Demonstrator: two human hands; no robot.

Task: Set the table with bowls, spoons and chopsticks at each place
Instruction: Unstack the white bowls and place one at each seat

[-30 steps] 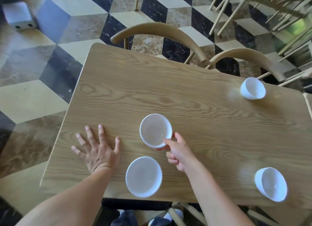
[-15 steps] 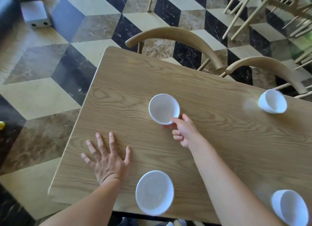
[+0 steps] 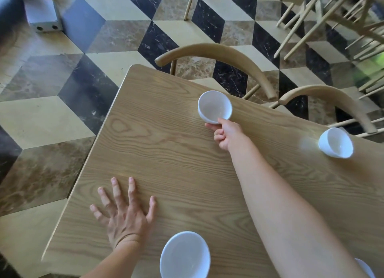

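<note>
My right hand (image 3: 226, 133) reaches across the wooden table (image 3: 176, 153) and pinches the near rim of a white bowl (image 3: 214, 106), which sits close to the far edge in front of a chair. My left hand (image 3: 124, 213) lies flat on the table near the front left, fingers spread, holding nothing. A second white bowl (image 3: 185, 256) stands at the near edge just right of my left wrist. A third white bowl (image 3: 335, 142) rests at the far right. A sliver of a fourth bowl (image 3: 366, 269) shows at the bottom right corner. No spoons or chopsticks are visible.
Two curved wooden chair backs (image 3: 216, 53) (image 3: 326, 99) stand along the table's far side. More wooden chairs (image 3: 332, 18) crowd the top right. A small grey box (image 3: 42, 15) sits on the patterned tile floor at top left.
My right hand has carried the bowl from the table's near middle across to the far edge by the chair. My left hand has stayed flat on the table.
</note>
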